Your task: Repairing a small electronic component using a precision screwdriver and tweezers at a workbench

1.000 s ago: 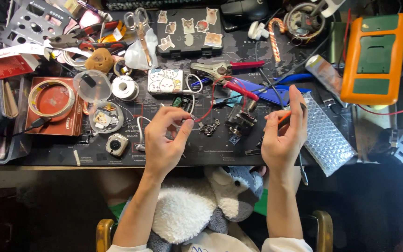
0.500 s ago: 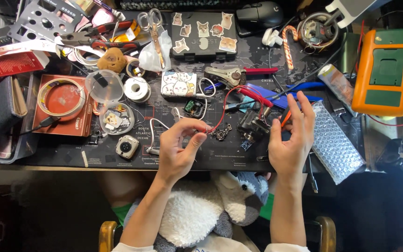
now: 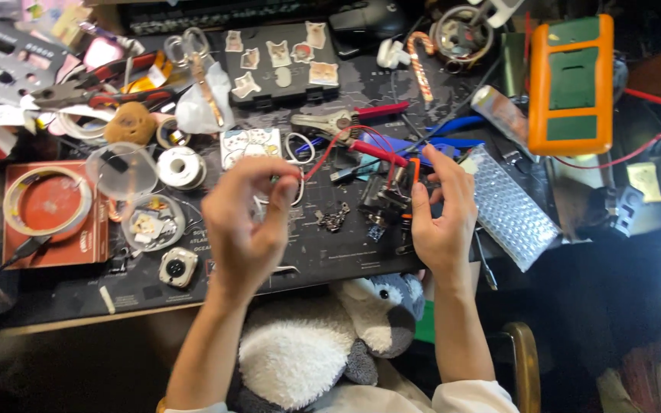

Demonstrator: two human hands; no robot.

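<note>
Red wire [image 3: 329, 155] is pinched in the left hand [image 3: 248, 218]; a small black component [image 3: 396, 190], its detail blurred, is gripped by the right hand [image 3: 444, 216].

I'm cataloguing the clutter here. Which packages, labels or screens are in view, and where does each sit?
Multimeter: far right of the bench, orange case, dark green screen area.
Bubble-wrap pouch: right of the right hand, silvery, oblong.
Sticker sheet: top centre, black tray with small cat stickers.
Red box: far left, flat, tape roll on it.
Left hand: pinches a red wire.
</note>
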